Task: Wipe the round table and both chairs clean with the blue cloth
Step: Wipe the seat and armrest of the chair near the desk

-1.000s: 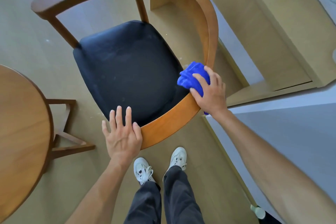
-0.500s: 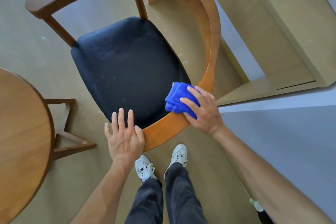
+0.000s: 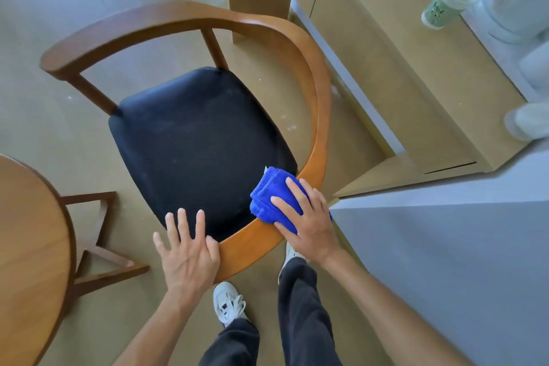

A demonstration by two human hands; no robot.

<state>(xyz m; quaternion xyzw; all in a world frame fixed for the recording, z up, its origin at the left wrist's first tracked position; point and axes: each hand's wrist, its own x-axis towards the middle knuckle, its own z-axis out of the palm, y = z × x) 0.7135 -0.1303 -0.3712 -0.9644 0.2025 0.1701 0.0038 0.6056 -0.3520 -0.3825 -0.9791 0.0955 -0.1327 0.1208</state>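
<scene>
i'm wiping the chair's curved wooden rail (image 3: 322, 116): my right hand (image 3: 309, 226) presses the folded blue cloth (image 3: 269, 196) onto it, my left hand (image 3: 187, 249) lies flat, fingers spread, steadying beside. next, i slide toward my left hand.

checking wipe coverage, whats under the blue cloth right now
The blue cloth lies on the chair's curved wooden rail, pressed by the right hand. The wood directly beneath it is covered, so its cleanliness can't be seen.
</scene>
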